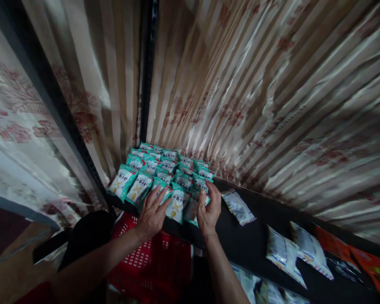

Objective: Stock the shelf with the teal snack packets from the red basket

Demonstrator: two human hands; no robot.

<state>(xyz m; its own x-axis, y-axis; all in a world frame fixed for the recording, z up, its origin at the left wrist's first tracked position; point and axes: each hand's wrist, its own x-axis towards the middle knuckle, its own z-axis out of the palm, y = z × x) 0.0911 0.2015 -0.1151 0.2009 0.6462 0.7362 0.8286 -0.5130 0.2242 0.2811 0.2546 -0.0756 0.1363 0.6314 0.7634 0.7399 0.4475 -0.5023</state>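
Several rows of teal-and-white snack bags (177,204) lean upright, packed close together at the left end of a dark shelf (237,236). My left hand (152,213) lies over the front row, its fingers spread and touching the faces of the bags. At the row's right end, my right hand (210,209) rests against the outermost front bag (192,210), thumb and fingers apart. Both hands look open, though the right fingertips are partly hidden at the bag's edge.
A red perforated basket (152,270) sits below the shelf edge. Silver-white bags (239,207) and orange packets (335,245) lie along the shelf to the right. Patterned curtain sheeting (256,93) hangs behind, with dark metal posts (148,71) at the left.
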